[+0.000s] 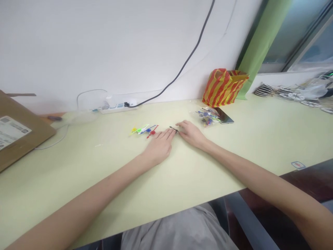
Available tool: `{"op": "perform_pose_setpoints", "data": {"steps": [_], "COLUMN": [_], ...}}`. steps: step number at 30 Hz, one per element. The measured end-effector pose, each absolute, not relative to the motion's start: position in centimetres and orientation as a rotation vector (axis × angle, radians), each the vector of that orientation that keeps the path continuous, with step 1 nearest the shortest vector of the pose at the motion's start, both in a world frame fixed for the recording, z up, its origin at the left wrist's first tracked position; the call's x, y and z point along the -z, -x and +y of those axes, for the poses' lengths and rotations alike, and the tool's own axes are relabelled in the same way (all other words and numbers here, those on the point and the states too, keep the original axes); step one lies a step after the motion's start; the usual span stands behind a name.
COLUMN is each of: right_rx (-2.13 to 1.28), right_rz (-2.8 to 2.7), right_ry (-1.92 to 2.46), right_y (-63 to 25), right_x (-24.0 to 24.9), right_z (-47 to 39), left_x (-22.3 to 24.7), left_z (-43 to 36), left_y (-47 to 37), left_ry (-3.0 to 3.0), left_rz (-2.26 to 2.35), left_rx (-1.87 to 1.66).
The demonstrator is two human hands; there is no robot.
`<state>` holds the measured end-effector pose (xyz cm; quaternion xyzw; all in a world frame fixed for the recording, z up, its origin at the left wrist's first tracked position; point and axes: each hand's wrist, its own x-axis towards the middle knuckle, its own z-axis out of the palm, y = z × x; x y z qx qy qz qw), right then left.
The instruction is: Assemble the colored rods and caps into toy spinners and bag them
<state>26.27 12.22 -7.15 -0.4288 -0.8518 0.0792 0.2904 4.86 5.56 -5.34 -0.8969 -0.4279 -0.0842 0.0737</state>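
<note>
A small black arrow-shaped piece (173, 128) lies on the pale table between my two hands. My left hand (159, 147) rests flat with its fingers stretched out, the fingertips at the near side of the black piece. From the right, my right hand (191, 134) reaches in, fingers apart and slightly bent, close to the piece's right end; whether it touches is too small to tell. Left of the black piece sit similar arrow pieces in a row: red (153, 132), blue (148, 130), white (142, 131) and yellow (134, 130), with green among them.
Clear plastic packets of coloured pieces (208, 116) lie beside a dark phone (224, 115). Behind stands a red-and-yellow striped bag (225, 88). A power strip (118, 107) with a black cable (182, 67) is along the wall. At left is a cardboard box (23, 128).
</note>
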Motion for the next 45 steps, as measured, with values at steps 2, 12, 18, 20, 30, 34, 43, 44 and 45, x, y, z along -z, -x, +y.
{"op": "perform_pose_setpoints", "data": {"steps": [2,12,18,20,30,34,43,44,45], "right_rx": [-0.203,-0.09,-0.306,-0.511,-0.941,-1.117,-1.046,-1.029,-1.027], "right_rz": [-2.253,-2.343,-2.188,-2.009,-1.7,-1.75,-2.132,-2.151,-2.168], "right_ry": [1.199,1.157,1.055,1.001,0.772,0.714,0.683,0.673,0.662], "right_y": [-26.6,-23.6,-22.8,-22.8,-21.5,-21.7,-22.2,-22.3,-22.3], "right_x": [7.3,6.3,5.9,5.5,4.6,4.6,4.2,4.2,4.2], "right_z": [12.6,13.0,11.6,10.1,7.5,7.8,7.2,7.2,7.3], "left_x": [5.3,5.0,4.5,4.3,4.4,4.2,3.7,3.7,3.7], "left_z": [4.9,2.6,2.4,2.1,2.4,2.4,2.9,2.9,3.0], "left_y": [-4.6,-3.3,-2.5,-2.2,-1.8,-1.7,-1.2,-1.1,-1.0], "left_ry": [2.688,2.672,2.712,2.739,2.865,2.938,3.068,3.08,3.087], "left_rz": [-1.253,-1.179,-1.305,-1.443,-1.542,-1.633,-1.631,-1.623,-1.615], "left_rx": [0.284,0.527,0.685,0.774,0.919,1.057,1.022,1.019,1.017]}}
